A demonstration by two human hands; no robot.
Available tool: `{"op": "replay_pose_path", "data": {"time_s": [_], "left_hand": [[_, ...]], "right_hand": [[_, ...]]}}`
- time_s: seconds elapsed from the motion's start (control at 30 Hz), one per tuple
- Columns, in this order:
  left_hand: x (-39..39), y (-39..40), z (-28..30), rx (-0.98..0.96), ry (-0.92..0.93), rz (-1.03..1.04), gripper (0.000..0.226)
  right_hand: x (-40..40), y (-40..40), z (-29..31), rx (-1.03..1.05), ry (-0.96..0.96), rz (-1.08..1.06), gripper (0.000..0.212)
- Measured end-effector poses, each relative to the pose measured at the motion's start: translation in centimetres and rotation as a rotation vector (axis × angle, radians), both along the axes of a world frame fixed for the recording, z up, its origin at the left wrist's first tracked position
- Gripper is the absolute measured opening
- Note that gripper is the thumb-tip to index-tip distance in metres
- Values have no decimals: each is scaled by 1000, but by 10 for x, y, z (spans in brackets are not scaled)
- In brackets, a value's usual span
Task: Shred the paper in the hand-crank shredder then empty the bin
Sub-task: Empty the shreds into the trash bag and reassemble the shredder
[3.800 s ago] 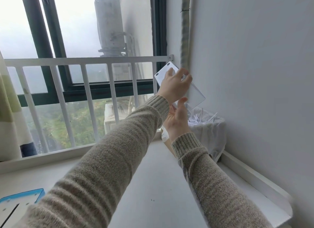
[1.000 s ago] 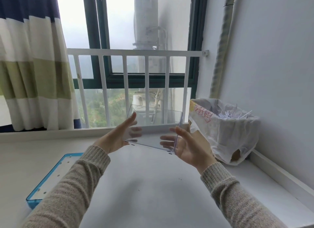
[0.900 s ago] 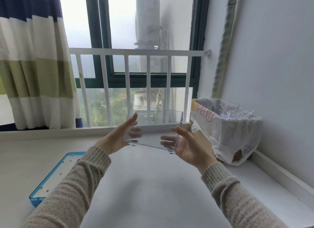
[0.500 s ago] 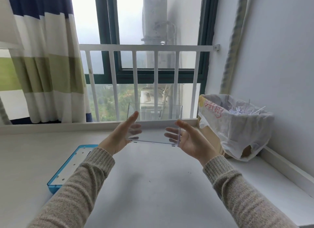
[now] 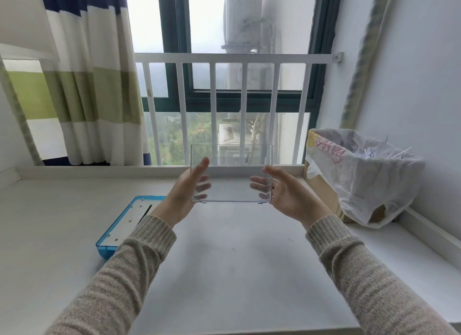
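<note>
I hold the clear plastic shredder bin (image 5: 231, 175) upright and level above the white table (image 5: 224, 260), with nothing visible inside it. My left hand (image 5: 185, 192) grips its left end, and my right hand (image 5: 282, 193) grips its right end. The blue shredder top (image 5: 127, 226) lies flat on the table to the left, below my left forearm. At the right stands a waste box lined with a white plastic bag (image 5: 361, 180), and white paper shreds (image 5: 371, 154) lie in it.
A white railing (image 5: 224, 58) and a dark-framed window run along the table's far edge. A striped curtain (image 5: 92, 85) hangs at the left. A white wall (image 5: 411, 85) and a low ledge border the right side.
The bin has come away from above the waste bag, turned upright, and now sits level at the centre between both hands. The view has shifted left, showing more of the blue top.
</note>
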State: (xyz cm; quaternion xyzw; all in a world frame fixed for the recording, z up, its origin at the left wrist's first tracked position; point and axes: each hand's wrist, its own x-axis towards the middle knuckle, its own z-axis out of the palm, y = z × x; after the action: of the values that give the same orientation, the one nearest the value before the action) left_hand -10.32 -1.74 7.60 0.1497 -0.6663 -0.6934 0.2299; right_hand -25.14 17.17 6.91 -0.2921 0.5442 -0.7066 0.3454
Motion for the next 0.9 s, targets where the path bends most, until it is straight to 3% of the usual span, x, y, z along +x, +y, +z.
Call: {"op": "replay_pose_path", "data": {"time_s": [0.13,0.27,0.4,0.9], "left_hand": [[2,2,-2,-26,-7,-15,71],[4,4,-7,-97,-5,-76,76],[-1,8,-21,-101,41,-56,82],[6,20,-46,-206,115,-25,97]], "right_hand": [[1,2,0,54,100,8,80],[1,9,-1,24,127,18,73],[-2,14,-10,-1,104,17,89],[2,18,-28,20,41,92,102]]}}
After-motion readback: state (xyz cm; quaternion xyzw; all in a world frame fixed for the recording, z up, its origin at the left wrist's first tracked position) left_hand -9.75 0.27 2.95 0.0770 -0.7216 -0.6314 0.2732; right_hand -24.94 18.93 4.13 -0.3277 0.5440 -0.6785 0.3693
